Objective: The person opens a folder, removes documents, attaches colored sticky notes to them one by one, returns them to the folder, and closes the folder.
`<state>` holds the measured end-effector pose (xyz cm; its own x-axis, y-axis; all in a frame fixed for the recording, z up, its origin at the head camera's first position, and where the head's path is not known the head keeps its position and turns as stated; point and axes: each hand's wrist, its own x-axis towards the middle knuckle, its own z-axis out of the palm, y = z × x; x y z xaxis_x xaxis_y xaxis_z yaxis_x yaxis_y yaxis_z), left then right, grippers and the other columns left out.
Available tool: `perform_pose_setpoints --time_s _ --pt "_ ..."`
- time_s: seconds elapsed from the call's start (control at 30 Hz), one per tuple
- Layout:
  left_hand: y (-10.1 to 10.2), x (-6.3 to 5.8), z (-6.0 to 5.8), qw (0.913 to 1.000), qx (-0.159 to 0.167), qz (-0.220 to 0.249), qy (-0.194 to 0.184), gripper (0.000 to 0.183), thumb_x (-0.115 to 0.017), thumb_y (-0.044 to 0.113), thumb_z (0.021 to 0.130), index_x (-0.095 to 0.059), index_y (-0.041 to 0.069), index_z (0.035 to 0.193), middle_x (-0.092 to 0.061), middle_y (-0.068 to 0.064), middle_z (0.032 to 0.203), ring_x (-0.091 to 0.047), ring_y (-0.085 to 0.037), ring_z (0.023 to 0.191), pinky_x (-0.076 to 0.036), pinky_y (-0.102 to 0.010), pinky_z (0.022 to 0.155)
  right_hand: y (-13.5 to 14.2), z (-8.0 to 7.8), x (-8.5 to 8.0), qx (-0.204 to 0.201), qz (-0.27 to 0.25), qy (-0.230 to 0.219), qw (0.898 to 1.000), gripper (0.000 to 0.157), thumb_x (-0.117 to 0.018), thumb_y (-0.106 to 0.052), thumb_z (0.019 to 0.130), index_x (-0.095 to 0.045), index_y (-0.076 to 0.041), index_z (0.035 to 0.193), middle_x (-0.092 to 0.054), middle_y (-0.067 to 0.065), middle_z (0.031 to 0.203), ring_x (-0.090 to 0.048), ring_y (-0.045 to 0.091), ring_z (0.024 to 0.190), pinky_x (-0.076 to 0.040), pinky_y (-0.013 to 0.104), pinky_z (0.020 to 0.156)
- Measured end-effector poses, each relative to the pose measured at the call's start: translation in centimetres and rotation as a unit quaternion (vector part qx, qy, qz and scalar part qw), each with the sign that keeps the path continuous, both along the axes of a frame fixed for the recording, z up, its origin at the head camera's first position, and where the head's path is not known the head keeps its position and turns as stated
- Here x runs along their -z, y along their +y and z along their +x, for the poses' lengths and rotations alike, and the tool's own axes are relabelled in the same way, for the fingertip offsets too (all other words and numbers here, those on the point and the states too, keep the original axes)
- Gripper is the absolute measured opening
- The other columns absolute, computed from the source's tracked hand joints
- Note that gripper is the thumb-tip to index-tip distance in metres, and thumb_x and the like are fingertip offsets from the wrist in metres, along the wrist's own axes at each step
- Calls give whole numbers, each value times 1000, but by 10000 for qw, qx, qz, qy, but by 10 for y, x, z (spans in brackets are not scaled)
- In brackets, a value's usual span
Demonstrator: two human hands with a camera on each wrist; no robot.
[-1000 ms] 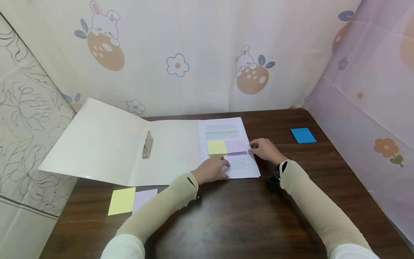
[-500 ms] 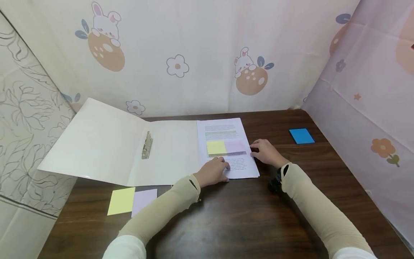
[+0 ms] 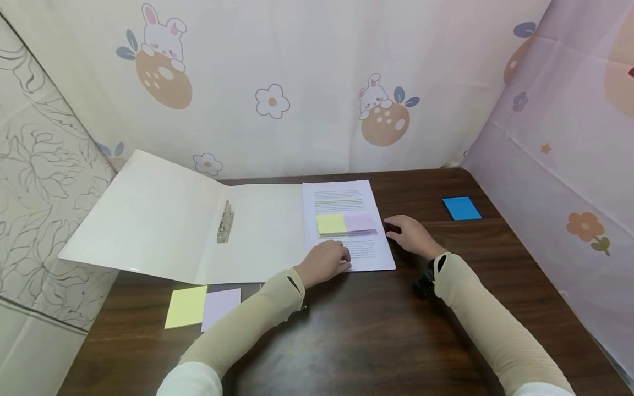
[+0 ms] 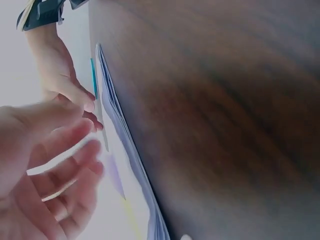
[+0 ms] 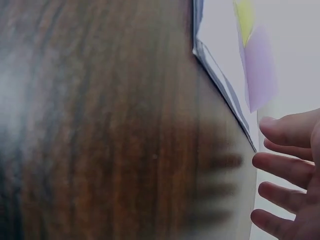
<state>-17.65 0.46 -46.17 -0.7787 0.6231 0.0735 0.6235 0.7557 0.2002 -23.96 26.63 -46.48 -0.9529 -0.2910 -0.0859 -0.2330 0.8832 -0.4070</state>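
A stack of printed pages (image 3: 339, 195) lies at the binder's right side, with a green-highlighted line near its top. A yellow sticky note (image 3: 331, 224) and a purple sticky note (image 3: 360, 223) sit side by side across the top page. Over the stack's near-left part hovers my left hand (image 3: 324, 262), its fingers loosely bent around nothing in the left wrist view. My right hand (image 3: 412, 236) is just beside the stack's right edge; the right wrist view shows its fingers (image 5: 282, 170) spread, holding nothing. The sheets' edges (image 4: 122, 125) fan slightly apart.
The white binder (image 3: 267, 231) lies open, its left cover (image 3: 143, 214) raised and its metal clip (image 3: 225, 223) showing. A yellow pad (image 3: 185, 308) and a purple pad (image 3: 220, 308) lie at front left, the latter partly behind the left forearm. A blue pad (image 3: 462, 208) is at right.
My right hand has moved a little right and nearer me, off the pages' edge. My left fingers have drawn back slightly, and the stack's near edge sits marginally farther away.
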Motion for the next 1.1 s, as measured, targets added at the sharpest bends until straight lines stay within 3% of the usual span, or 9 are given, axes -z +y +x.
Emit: perform_pose_setpoints --time_s 0.1,0.2,0.37,0.57,0.83,0.97,1.1 --pt "0 -1 0 9997 -58 -207 -120 33 -73 39 85 -71 18 110 -65 -1 106 -58 -18 97 -51 -31 77 1 1 0 32 -40 -7 10000 46 -56 -13 97 -48 2 140 -45 27 145 -39 45 136 -33 60 109" --pt "0 0 1 9992 -121 -307 -206 40 -77 40 81 -69 18 113 -64 -3 110 -58 -20 99 -52 -33 77 0 1 0 22 -18 19 10000 46 -57 -13 97 -49 3 139 -47 27 143 -40 44 135 -34 60 109" --pt "-2 3 0 9990 -90 -331 -276 32 -76 35 82 -72 17 109 -66 -2 104 -60 -21 95 -52 -34 75 0 4 1 2 36 51 10000 44 -57 -15 97 -51 4 137 -49 27 140 -41 45 133 -35 60 107" --pt "-4 -3 -3 9998 38 -157 -90 11 -66 21 89 -75 15 88 -71 1 83 -65 -18 78 -52 -32 72 3 5 0 130 -47 49 9999 43 -55 -17 98 -52 3 136 -49 27 138 -40 46 132 -35 61 107" --pt "-12 -12 3 9952 -539 789 197 12 -63 17 91 -73 12 87 -67 3 76 -55 -10 68 -47 -24 64 2 2 -3 241 -120 110 9996 41 -52 -15 99 -53 3 135 -52 27 135 -45 45 129 -36 60 106" --pt "-18 -22 7 9845 -940 1454 274 11 -63 17 92 -72 12 89 -68 3 74 -54 -9 64 -44 -21 60 2 1 0 264 -240 119 9993 41 -54 -15 98 -54 3 135 -52 27 135 -46 44 128 -37 60 105" --pt "-26 -32 10 9672 -1288 2177 216 11 -63 17 91 -71 10 90 -67 2 70 -51 -7 58 -39 -18 53 1 1 1 231 -320 154 9991 41 -55 -16 98 -54 3 134 -52 27 135 -46 45 128 -37 60 105"
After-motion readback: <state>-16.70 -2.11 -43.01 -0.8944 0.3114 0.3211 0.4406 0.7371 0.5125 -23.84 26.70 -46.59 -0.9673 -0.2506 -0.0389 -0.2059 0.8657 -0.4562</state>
